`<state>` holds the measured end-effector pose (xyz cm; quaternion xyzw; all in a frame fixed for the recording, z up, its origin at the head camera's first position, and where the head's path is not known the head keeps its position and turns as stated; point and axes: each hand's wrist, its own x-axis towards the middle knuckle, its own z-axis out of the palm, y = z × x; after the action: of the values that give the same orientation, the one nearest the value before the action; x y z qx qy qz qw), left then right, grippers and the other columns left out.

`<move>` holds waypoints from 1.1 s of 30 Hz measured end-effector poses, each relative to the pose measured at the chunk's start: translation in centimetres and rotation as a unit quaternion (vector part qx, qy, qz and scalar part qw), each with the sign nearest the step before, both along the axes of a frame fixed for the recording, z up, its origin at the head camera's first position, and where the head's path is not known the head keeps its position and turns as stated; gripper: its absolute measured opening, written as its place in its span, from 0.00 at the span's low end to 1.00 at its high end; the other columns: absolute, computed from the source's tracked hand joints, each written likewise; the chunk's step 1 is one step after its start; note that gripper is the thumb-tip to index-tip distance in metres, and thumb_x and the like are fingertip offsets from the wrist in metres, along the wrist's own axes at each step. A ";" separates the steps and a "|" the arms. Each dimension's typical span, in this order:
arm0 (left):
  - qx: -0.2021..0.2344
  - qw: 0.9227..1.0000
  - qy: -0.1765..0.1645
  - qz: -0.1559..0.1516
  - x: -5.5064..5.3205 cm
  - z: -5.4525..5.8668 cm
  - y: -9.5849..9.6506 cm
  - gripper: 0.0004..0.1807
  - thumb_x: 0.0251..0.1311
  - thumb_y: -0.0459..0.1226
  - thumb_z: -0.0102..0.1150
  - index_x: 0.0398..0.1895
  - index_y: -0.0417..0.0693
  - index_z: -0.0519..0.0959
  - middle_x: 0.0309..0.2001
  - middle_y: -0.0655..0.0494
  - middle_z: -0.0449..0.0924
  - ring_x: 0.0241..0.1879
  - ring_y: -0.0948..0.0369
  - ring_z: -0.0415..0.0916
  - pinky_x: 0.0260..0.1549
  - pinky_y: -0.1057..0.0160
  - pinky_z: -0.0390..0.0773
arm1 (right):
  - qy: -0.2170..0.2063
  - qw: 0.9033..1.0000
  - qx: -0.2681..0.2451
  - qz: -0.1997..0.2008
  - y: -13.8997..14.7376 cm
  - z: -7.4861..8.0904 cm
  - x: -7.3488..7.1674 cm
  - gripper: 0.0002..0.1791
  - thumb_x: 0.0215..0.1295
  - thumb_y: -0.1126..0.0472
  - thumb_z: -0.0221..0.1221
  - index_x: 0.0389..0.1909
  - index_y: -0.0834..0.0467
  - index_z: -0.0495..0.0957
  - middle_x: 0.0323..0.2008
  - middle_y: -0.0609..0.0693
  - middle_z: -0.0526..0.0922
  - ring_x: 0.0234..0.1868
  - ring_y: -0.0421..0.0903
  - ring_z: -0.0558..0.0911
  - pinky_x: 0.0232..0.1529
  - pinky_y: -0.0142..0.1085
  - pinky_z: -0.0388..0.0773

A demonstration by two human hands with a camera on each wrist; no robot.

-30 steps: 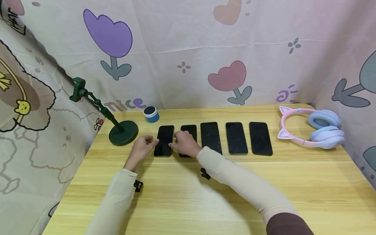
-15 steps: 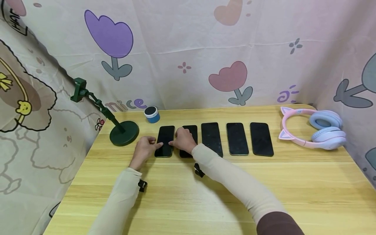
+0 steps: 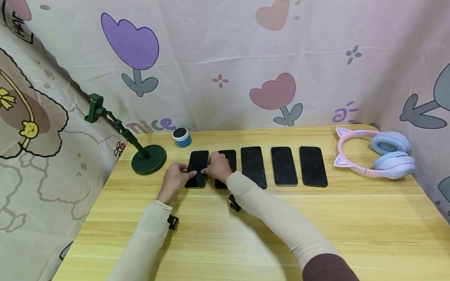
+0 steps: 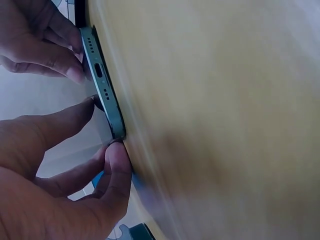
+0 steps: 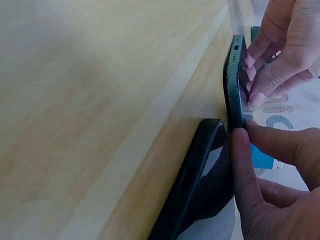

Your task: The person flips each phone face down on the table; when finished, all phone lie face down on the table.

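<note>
A smartphone [image 3: 197, 169] with a dark screen and a greenish frame lies face up at the left end of a row of phones. My left hand [image 3: 174, 178] pinches its left edge, the thumb on the screen and the fingers at the side. From the right, my right hand [image 3: 218, 168] pinches the opposite edge in the same way. In the left wrist view, the port end of the phone [image 4: 102, 82] faces the camera. A second black phone [image 3: 230, 157] lies partly hidden under my right hand, and its edge also shows in the right wrist view.
To the right, more black phones [image 3: 284, 166] continue the row. Pink and blue cat-ear headphones [image 3: 393, 158] lie at the table's right end. At the back left stand a green desk stand [image 3: 149, 160] and a small blue-and-white round speaker-like object [image 3: 182, 137].
My left hand has moved right, its thumb now further over the left phone's screen. My right hand has shifted slightly left onto the phone's edge. The phones have stayed in place.
</note>
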<state>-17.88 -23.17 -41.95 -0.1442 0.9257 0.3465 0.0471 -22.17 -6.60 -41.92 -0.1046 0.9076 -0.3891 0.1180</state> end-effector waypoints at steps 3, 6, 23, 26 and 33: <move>0.006 1.000 0.004 0.004 0.0 -0.1 0.1 0.26 0.64 0.42 0.69 0.58 0.33 0.79 0.54 0.38 0.80 0.52 0.46 0.76 0.55 0.46 0.75 | 0.004 1.000 0.006 -0.003 0.0 0.0 0.1 0.14 0.57 0.57 0.75 0.23 0.58 0.81 0.18 0.47 0.80 0.23 0.44 0.80 0.30 0.36 0.77; 0.011 1.000 0.009 0.010 0.1 -0.1 0.2 0.26 0.63 0.41 0.69 0.58 0.33 0.79 0.54 0.38 0.80 0.52 0.46 0.76 0.56 0.46 0.74 | 0.009 1.000 0.012 -0.005 -0.1 0.1 0.2 0.15 0.57 0.57 0.75 0.23 0.57 0.80 0.18 0.46 0.80 0.24 0.44 0.80 0.34 0.37 0.79; 0.028 0.999 0.028 0.023 0.6 0.3 0.0 0.24 0.63 0.40 0.68 0.59 0.35 0.79 0.53 0.39 0.82 0.52 0.46 0.79 0.54 0.47 0.75 | 0.008 1.000 -0.004 -0.014 -0.2 -0.1 0.2 0.22 0.57 0.56 0.76 0.15 0.55 0.72 0.16 0.46 0.75 0.19 0.43 0.75 0.24 0.34 0.69; 0.037 0.999 0.029 0.024 0.7 0.5 -0.1 0.24 0.64 0.40 0.68 0.59 0.35 0.79 0.53 0.40 0.82 0.53 0.47 0.79 0.53 0.48 0.75 | 0.003 1.000 -0.012 -0.017 -0.3 -0.2 0.1 0.27 0.57 0.56 0.76 0.12 0.53 0.66 0.13 0.45 0.69 0.16 0.42 0.70 0.22 0.34 0.65; 0.055 0.997 0.043 0.019 1.0 0.9 -0.5 0.20 0.67 0.38 0.65 0.58 0.37 0.81 0.53 0.43 0.81 0.47 0.51 0.82 0.36 0.63 0.78 | -0.005 1.000 -0.021 -0.021 -0.5 0.0 0.2 0.20 0.56 0.56 0.76 0.18 0.55 0.74 0.18 0.46 0.73 0.20 0.43 0.72 0.24 0.33 0.67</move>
<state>-16.85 -23.70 -41.05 -0.1437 0.9033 0.4040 0.0086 -21.97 -7.07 -41.90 -0.0856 0.9007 -0.4110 0.1122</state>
